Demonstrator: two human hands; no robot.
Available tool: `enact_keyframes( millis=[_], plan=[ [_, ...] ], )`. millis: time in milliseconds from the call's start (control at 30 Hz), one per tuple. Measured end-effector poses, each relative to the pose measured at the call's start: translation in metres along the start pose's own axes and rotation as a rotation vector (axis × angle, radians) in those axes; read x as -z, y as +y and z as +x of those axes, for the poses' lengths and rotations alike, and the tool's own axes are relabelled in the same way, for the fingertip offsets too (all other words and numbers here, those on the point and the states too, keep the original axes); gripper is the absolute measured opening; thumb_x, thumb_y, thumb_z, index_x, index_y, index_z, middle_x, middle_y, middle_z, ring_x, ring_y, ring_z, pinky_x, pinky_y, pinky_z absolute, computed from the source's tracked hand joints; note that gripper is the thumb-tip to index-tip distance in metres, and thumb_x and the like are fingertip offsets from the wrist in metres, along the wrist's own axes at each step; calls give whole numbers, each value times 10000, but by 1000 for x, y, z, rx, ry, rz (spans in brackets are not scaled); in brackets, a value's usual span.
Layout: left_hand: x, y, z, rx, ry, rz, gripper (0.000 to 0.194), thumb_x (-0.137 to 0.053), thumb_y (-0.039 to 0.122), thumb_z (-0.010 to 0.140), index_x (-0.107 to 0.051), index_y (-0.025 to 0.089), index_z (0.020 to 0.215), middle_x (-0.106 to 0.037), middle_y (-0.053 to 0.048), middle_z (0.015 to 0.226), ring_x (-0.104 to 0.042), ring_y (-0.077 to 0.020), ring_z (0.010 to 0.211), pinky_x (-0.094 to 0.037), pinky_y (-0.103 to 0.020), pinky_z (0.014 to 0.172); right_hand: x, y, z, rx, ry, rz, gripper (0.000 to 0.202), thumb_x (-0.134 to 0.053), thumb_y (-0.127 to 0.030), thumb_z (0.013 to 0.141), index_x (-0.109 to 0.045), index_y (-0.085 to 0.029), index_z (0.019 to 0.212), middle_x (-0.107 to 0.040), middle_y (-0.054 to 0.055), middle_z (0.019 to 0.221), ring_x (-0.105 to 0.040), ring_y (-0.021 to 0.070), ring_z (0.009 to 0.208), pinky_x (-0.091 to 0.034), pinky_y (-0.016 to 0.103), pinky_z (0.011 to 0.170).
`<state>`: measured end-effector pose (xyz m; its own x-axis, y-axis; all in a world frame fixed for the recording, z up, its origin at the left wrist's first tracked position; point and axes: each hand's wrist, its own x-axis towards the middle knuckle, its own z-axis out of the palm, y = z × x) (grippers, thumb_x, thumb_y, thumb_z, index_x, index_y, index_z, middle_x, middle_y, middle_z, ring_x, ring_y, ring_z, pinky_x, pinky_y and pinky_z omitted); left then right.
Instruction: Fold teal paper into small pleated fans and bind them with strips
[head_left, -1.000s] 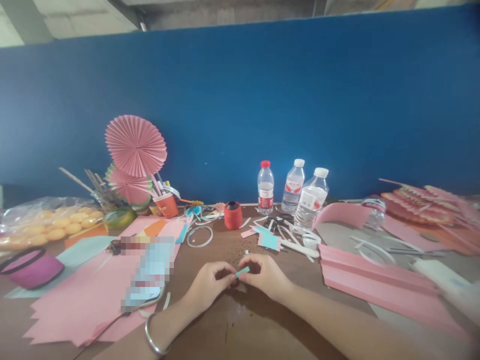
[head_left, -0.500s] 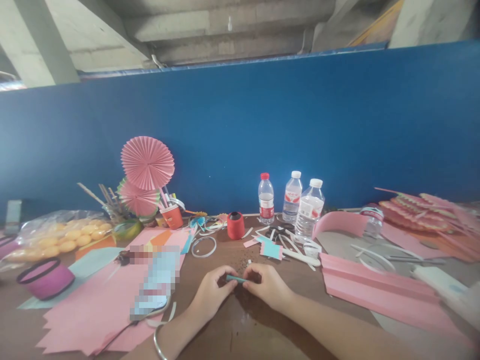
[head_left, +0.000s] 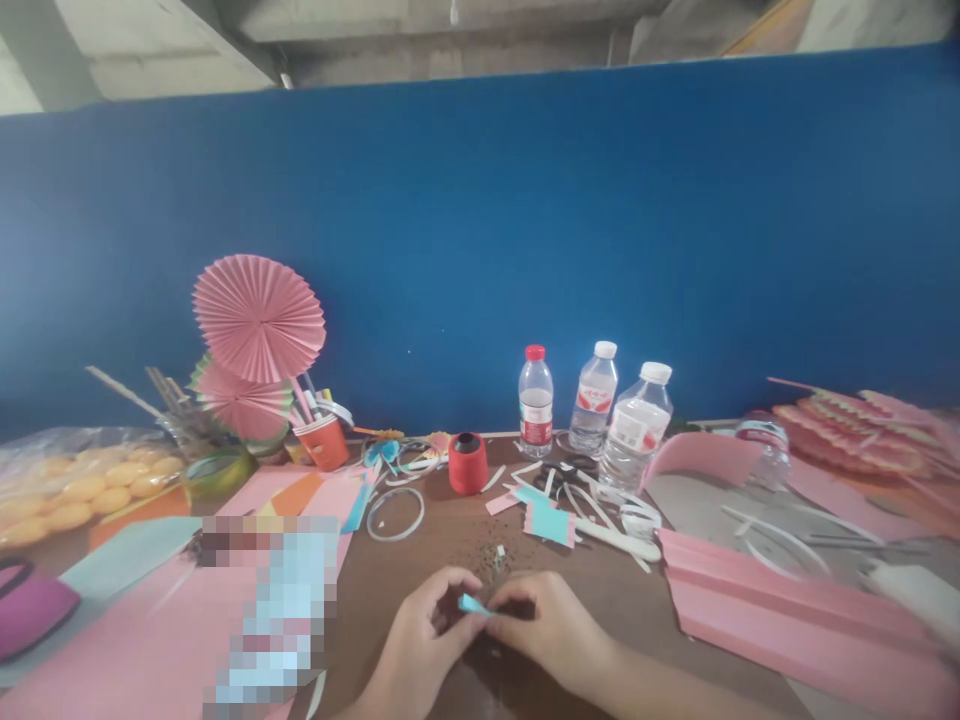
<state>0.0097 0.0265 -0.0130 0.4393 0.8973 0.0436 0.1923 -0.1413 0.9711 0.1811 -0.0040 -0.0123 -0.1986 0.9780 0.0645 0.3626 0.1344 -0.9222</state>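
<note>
No words or numbers are clear enough to read. The red-capped bottle (head_left: 535, 403) wears a red and white label (head_left: 536, 425). The middle bottle (head_left: 595, 398) and the right bottle (head_left: 637, 428) have print too. The writing on all three is too small and blurry.

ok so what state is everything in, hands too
left hand: curled, thumb at blue strip
right hand: pinching strip's end
blue strip: held
red-capped bottle: upright, capped
middle bottle: upright, capped
large bottle: upright, capped
cup: upright, things standing in it
upper fan: spread open
lower fan: spread open, partly hidden
red cone: upright
long pink sheet: creased
</note>
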Motion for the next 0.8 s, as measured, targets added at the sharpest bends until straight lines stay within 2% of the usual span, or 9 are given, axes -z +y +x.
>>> enact_keyframes(
  millis=[100, 167, 333, 533, 700, 800],
  plan=[
    [1, -1, 0, 65, -15, -62, 192, -653, 305, 682, -570, 175, 797, -584, 8, 684, -540, -145, 650, -413, -218, 587, 2, -4, -1, 0, 26, -7, 103, -621, -230, 687, -709, -196, 728, -640, 5, 735, -558, 142, 701, -390, 219, 647],
    [2, -1, 0, 96, -31, -74, 206, -664, 319, 673, -560, 170, 769, -564, 15, 645, -520, -135, 621, -397, -212, 566, 3, -6, -1, -56, 11, 43, 101, -629, -217, 671, -702, -185, 732, -626, 0, 691, -546, 135, 663, -387, 216, 618],
    [4, 1, -1, 92, -63, -55, 192, -651, 291, 699, -563, 169, 818, -566, -2, 729, -526, -145, 697, -415, -229, 635, 5, -3, 0, -207, -13, 219, 90, -613, -208, 669, -650, -150, 728, -592, -13, 622, -509, 119, 594, -375, 207, 556],
    [5, 1, -4, 82, -66, -88, 130, -589, 204, 740, -560, 174, 863, -589, -13, 780, -548, -158, 747, -439, -252, 695, 5, -2, -1, -216, 40, 196, 66, -574, -214, 708, -595, -153, 694, -544, -26, 593, -478, 113, 587, -356, 202, 542],
    [4, 6, -8, 102, -44, -93, 140, -586, 180, 730, -563, 166, 867, -598, -20, 787, -557, -161, 740, -447, -255, 689, 5, -3, -4, -227, 33, 200, 83, -559, -226, 729, -560, -156, 686, -518, -37, 576, -467, 104, 565, -345, 195, 524],
    [5, 9, -7, 91, -59, -118, 115, -566, 178, 749, -571, 161, 863, -609, -27, 799, -564, -163, 749, -445, -259, 702, 5, -4, -6, -207, 68, 201, 57, -534, -222, 752, -544, -166, 757, -527, -41, 600, -486, 108, 583, -361, 201, 550]
  ],
)
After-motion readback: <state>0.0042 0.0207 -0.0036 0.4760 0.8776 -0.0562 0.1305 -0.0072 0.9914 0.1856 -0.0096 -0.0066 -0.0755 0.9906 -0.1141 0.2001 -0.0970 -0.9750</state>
